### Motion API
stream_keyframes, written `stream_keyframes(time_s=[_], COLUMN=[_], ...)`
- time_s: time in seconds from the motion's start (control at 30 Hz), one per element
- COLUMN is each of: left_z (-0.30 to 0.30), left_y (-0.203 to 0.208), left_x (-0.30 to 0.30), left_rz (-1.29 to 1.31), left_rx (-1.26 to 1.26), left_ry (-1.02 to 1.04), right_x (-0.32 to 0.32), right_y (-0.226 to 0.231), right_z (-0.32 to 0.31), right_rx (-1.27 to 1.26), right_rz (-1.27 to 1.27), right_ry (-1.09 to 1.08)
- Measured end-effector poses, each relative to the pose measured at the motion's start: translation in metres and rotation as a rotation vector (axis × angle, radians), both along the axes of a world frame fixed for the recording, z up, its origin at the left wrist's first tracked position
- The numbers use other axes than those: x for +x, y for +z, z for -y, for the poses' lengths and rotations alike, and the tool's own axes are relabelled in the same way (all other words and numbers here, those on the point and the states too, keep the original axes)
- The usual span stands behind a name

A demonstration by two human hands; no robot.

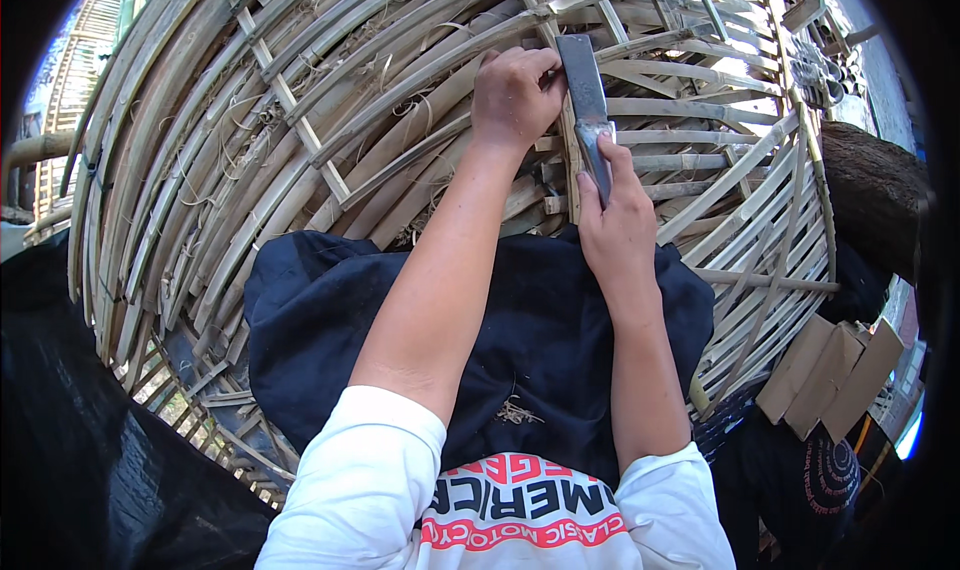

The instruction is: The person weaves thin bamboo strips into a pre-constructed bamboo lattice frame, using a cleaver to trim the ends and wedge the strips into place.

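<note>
My right hand (620,215) is wrapped round the handle of a broad, square-ended grey knife (581,75), its blade pointing away from me. Along the blade's left side runs a narrow bamboo strip (572,150), reaching down toward my lap. My left hand (515,95) is closed at the strip's upper part, fingers curled and thumb against it; part of the grip is hidden. Dark cloth (400,300) covers my lap, with a small heap of pale shavings (517,411) on it.
Long curved bamboo strips (190,160) fan out on the left, crossed by a thin slat (285,95). More pale strips (740,220) spread on the right. A dark log (870,190) and an opened cardboard box (825,380) lie at the right. Black sheeting (90,420) hangs at lower left.
</note>
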State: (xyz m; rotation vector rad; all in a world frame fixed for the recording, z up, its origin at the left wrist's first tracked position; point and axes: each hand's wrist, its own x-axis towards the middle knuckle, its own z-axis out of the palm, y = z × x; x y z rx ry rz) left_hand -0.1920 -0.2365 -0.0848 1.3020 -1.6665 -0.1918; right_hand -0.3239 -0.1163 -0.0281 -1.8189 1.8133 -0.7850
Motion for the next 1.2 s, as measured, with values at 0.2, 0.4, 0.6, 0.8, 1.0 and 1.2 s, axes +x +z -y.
stream_keyframes(time_s=[0.2, 0.4, 0.6, 0.8, 1.0, 1.2], left_z=[0.000, 0.003, 0.002, 0.005, 0.003, 0.000], left_y=[0.000, -0.002, -0.003, -0.005, -0.005, -0.008], left_x=[0.001, 0.000, 0.000, 0.002, 0.002, 0.003], left_rz=[0.007, -0.018, -0.018, -0.036, -0.043, -0.029], left_rx=[-0.006, -0.015, 0.023, -0.028, 0.053, 0.058], left_ry=[-0.011, -0.034, -0.015, -0.043, -0.016, -0.008], right_x=[-0.001, -0.003, -0.001, 0.001, 0.003, 0.002], right_y=[0.001, -0.003, -0.002, -0.001, -0.002, -0.008], right_z=[-0.001, 0.001, -0.002, -0.004, -0.004, -0.004], right_rx=[0.026, -0.004, -0.020, -0.056, -0.073, -0.124], right_rz=[0.018, -0.003, 0.033, 0.025, -0.012, 0.006], right_ry=[-0.005, -0.010, -0.012, -0.014, -0.017, -0.026])
